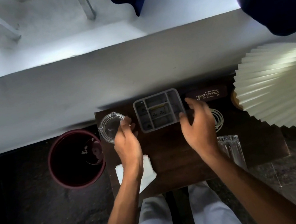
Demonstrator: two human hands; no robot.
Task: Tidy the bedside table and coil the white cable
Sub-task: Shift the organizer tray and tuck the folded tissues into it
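Head view: the dark wooden bedside table shows bare board in front of the grey compartment tray, which sits at the table's back edge. Left of the tray, the left hand hangs loosely curled beside a round glass ashtray; whether they touch is unclear. Right of the tray, the right hand has its fingers spread and holds nothing, partly covering the coiled white cable.

1 head view, steeply down, near table
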